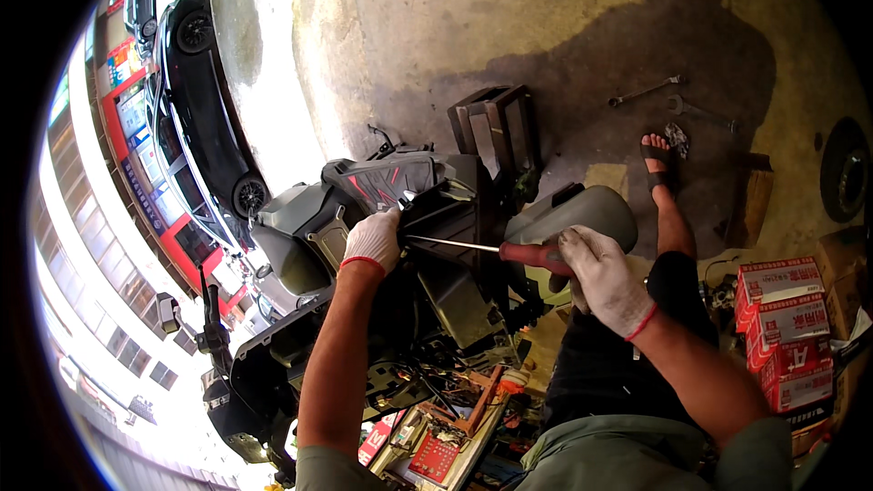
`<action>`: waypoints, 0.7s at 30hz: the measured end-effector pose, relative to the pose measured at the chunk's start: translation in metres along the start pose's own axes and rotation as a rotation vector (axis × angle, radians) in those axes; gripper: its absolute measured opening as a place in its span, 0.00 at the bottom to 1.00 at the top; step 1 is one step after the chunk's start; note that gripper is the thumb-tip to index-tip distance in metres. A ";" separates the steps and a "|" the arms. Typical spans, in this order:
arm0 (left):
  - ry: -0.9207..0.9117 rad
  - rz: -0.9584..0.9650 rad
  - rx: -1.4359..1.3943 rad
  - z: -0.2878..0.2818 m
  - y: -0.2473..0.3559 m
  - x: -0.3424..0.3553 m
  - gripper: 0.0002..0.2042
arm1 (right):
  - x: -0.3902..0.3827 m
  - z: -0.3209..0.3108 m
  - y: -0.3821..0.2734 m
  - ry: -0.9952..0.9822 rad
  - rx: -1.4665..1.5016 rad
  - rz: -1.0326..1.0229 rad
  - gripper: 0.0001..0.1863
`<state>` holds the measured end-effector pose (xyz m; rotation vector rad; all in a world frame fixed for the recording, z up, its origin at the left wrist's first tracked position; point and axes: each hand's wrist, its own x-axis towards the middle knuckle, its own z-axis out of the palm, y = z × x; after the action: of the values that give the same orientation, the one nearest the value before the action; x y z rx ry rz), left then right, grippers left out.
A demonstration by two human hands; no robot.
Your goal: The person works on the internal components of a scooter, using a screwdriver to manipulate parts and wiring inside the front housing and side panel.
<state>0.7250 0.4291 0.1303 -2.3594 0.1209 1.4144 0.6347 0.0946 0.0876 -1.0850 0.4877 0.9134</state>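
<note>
My right hand [609, 277], in a white knit glove with a red cuff, grips the dark red handle of a long screwdriver [529, 254]. Its thin metal shaft points left, and the tip ends near my left hand [373, 242]. That hand wears a matching glove and is curled at the edge of a partly stripped scooter [466, 295]. What its fingers hold is hidden. Dark plastic body panels surround both hands. A grey bag with red stripes [391, 180] lies against the scooter just beyond my left hand. The screwdriver tip's exact contact is too dark to make out.
A dark box-shaped stool frame [496, 127] stands beyond the scooter. Two wrenches [647, 91] lie on the concrete near my sandalled foot [657, 159]. Red and white boxes [789, 332] are stacked at right. A cluttered tool tray [436, 455] sits below, and a black car [202, 109] is parked left.
</note>
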 end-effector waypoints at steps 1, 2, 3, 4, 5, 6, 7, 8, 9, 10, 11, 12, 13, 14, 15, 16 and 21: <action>-0.002 -0.005 0.002 0.000 0.000 0.000 0.12 | 0.002 0.000 0.003 0.009 0.071 0.034 0.13; 0.002 -0.001 0.000 0.000 0.000 0.000 0.12 | -0.005 0.006 0.000 0.103 -0.064 -0.219 0.11; 0.005 0.003 -0.002 -0.001 0.000 0.001 0.12 | -0.009 0.011 -0.004 0.195 -0.199 -0.473 0.10; 0.008 0.008 -0.004 -0.001 0.000 0.001 0.12 | -0.008 0.014 -0.007 0.207 -0.186 -0.425 0.11; 0.010 0.008 -0.003 0.000 -0.001 0.001 0.12 | -0.009 0.016 -0.008 0.215 -0.171 -0.377 0.12; 0.011 0.008 -0.002 0.002 -0.002 0.001 0.12 | -0.008 0.015 -0.008 0.177 -0.116 -0.237 0.11; 0.013 0.009 -0.001 0.003 -0.002 0.001 0.12 | -0.008 0.014 -0.008 0.139 -0.060 -0.097 0.11; 0.003 0.001 -0.002 0.002 -0.001 0.001 0.12 | 0.000 0.009 -0.002 0.086 0.051 0.124 0.12; -0.007 -0.006 -0.003 -0.001 0.001 0.000 0.12 | 0.000 0.007 0.000 0.046 0.113 0.099 0.12; -0.017 -0.014 -0.003 -0.003 0.002 -0.001 0.12 | 0.000 0.006 0.001 0.004 0.177 0.077 0.12; -0.010 -0.009 -0.002 -0.002 0.001 0.000 0.12 | -0.006 0.007 -0.002 0.010 0.060 -0.066 0.13; -0.002 -0.004 0.000 -0.001 0.000 0.000 0.13 | -0.008 0.008 -0.007 0.085 -0.152 -0.313 0.13; 0.005 0.001 0.002 0.000 -0.001 0.000 0.13 | -0.010 0.009 -0.012 0.160 -0.366 -0.558 0.13; -0.012 -0.010 0.003 -0.002 0.000 0.000 0.13 | -0.013 0.010 -0.015 0.103 -0.364 -0.487 0.14; -0.029 -0.021 0.004 -0.005 0.002 0.000 0.13 | -0.011 0.010 -0.014 0.081 -0.241 -0.316 0.14; -0.045 -0.031 0.005 -0.007 0.004 -0.001 0.14 | -0.008 0.010 -0.010 0.058 -0.118 -0.146 0.14; -0.064 -0.083 -0.222 -0.018 -0.010 -0.011 0.19 | -0.008 0.009 0.002 0.023 -0.015 -0.142 0.14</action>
<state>0.7374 0.4307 0.1501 -2.4580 -0.1576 1.5303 0.6277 0.1003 0.0960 -1.1302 0.4172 0.7817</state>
